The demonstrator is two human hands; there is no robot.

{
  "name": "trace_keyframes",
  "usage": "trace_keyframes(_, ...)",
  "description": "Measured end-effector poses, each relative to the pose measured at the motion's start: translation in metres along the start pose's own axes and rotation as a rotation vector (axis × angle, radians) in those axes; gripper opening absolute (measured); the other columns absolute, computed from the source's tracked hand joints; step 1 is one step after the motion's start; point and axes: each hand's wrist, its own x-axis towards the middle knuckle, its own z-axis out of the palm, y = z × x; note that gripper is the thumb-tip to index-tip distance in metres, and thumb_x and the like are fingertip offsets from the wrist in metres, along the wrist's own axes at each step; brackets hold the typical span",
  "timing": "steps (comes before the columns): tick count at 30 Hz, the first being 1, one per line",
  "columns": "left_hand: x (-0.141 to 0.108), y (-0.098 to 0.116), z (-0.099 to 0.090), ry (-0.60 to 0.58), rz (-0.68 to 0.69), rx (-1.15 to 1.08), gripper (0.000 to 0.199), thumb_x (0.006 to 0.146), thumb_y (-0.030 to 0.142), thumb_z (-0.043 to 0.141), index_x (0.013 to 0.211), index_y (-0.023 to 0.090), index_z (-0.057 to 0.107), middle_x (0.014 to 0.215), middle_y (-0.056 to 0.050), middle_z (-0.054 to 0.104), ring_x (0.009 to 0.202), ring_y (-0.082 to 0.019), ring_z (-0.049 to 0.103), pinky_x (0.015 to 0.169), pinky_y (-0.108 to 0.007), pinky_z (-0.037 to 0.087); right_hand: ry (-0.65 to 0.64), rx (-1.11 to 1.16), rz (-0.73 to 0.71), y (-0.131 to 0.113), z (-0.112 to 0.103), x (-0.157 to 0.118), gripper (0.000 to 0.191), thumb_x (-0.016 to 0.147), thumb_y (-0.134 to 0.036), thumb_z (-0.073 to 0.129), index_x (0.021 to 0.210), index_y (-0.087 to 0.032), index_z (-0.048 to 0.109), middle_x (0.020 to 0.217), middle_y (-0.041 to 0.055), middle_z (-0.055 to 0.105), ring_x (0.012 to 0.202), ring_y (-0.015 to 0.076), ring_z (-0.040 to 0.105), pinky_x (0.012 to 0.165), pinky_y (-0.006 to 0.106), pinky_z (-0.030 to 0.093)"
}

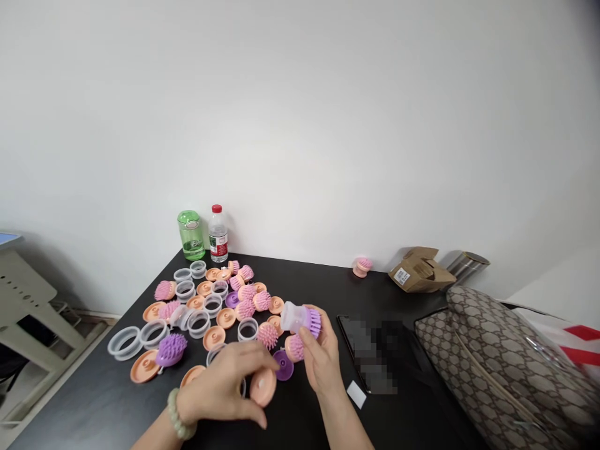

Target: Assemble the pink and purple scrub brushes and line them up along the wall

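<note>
My left hand (220, 387), with a bead bracelet on the wrist, grips a peach plastic disc (262, 386) by its edge. My right hand (321, 359) holds up a clear plastic cup (294, 317) joined to a purple bristled silicone head (312, 322). Just below it, a purple disc (283, 365) and a pink bristled head (294, 348) lie close to my fingers. Spread over the black table (309, 281) to the left are several peach discs, clear plastic rings and pink bristled heads. A purple bristled head (171, 350) lies among them at the front left.
A green bottle (191, 235) and a water bottle (218, 234) stand at the table's back corner. To the right are a blurred phone (360, 350), a white card (356, 395), a cardboard box (419, 270), a metal cylinder (466, 265) and a patterned handbag (497, 362).
</note>
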Motion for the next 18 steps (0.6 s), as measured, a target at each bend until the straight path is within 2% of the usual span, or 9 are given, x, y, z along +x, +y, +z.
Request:
trace_keyframes(2, 0.001, 0.001, 0.011, -0.126, 0.084, 0.165, 0.055, 0.073, 0.063, 0.076, 0.11, 0.023, 0.064, 0.104, -0.007, 0.071, 0.09, -0.025, 0.066, 0.079, -0.032, 0.046, -0.002, -0.007, 0.011, 0.0, 0.0, 0.0, 0.046, 0.072, -0.045, 0.084, 0.106, -0.023, 0.062, 0.087, 0.0013, 0.069, 0.077, 0.0186, 0.064, 0.068, 0.028, 0.051)
trace_keyframes(5, 0.001, -0.006, 0.029, -0.244, 0.173, 0.387, 0.046, 0.08, 0.061, 0.07, 0.1, 0.021, 0.063, 0.092, -0.006, 0.072, 0.083, -0.025, 0.065, 0.075, -0.034, 0.043, -0.029, -0.014, 0.037, -0.001, 0.002, -0.001, 0.045, 0.072, -0.046, 0.083, 0.105, -0.024, 0.062, 0.078, -0.0005, 0.068, 0.068, 0.0176, 0.062, 0.061, 0.027, 0.049)
trace_keyframes(7, 0.001, -0.013, 0.038, -0.277, 0.187, 0.51, 0.039, 0.085, 0.058, 0.066, 0.091, 0.02, 0.061, 0.085, -0.004, 0.071, 0.077, -0.023, 0.063, 0.072, -0.035, 0.041, -0.044, -0.012, 0.052, -0.001, 0.003, -0.002, 0.044, 0.072, -0.046, 0.083, 0.104, -0.025, 0.061, 0.07, -0.0026, 0.064, 0.059, 0.0157, 0.058, 0.054, 0.026, 0.046)
trace_keyframes(9, 0.002, -0.016, 0.042, -0.253, 0.196, 0.582, 0.04, 0.086, 0.06, 0.064, 0.087, 0.02, 0.061, 0.081, -0.003, 0.07, 0.073, -0.022, 0.061, 0.071, -0.036, 0.04, -0.049, -0.006, 0.066, -0.001, 0.003, -0.002, 0.044, 0.072, -0.045, 0.084, 0.104, -0.025, 0.061, 0.068, -0.0032, 0.063, 0.054, 0.0138, 0.054, 0.05, 0.024, 0.043)
trace_keyframes(12, 0.002, -0.013, 0.039, -0.112, 0.236, 0.574, 0.047, 0.083, 0.066, 0.063, 0.091, 0.02, 0.062, 0.079, -0.004, 0.068, 0.073, -0.022, 0.059, 0.072, -0.036, 0.042, -0.042, -0.023, 0.069, 0.001, 0.001, -0.002, 0.045, 0.071, -0.042, 0.086, 0.105, -0.025, 0.062, 0.074, -0.0015, 0.066, 0.056, 0.0137, 0.056, 0.05, 0.023, 0.044)
trace_keyframes(14, 0.001, -0.009, 0.033, 0.026, 0.234, 0.534, 0.042, 0.088, 0.062, 0.06, 0.095, 0.02, 0.061, 0.08, -0.005, 0.067, 0.076, -0.023, 0.058, 0.074, -0.035, 0.043, -0.047, -0.078, 0.047, 0.002, -0.001, -0.001, 0.045, 0.071, -0.042, 0.085, 0.106, -0.025, 0.063, 0.08, -0.0003, 0.068, 0.063, 0.0155, 0.06, 0.054, 0.024, 0.048)
trace_keyframes(16, -0.001, -0.005, 0.026, 0.211, 0.203, 0.494, 0.031, 0.096, 0.05, 0.056, 0.1, 0.019, 0.059, 0.085, -0.006, 0.066, 0.08, -0.023, 0.058, 0.075, -0.035, 0.045, -0.085, -0.166, 0.002, 0.004, -0.003, -0.001, 0.043, 0.073, -0.041, 0.084, 0.108, -0.025, 0.064, 0.089, 0.0018, 0.071, 0.074, 0.0186, 0.066, 0.064, 0.027, 0.054)
trace_keyframes(18, -0.003, -0.002, 0.019, 0.411, 0.175, 0.456, 0.029, 0.098, 0.045, 0.054, 0.107, 0.018, 0.056, 0.095, -0.009, 0.065, 0.087, -0.023, 0.058, 0.078, -0.035, 0.047, -0.168, -0.253, -0.051, 0.006, -0.002, -0.002, 0.043, 0.075, -0.04, 0.082, 0.11, -0.024, 0.064, 0.101, 0.0047, 0.071, 0.088, 0.0225, 0.069, 0.077, 0.031, 0.056)
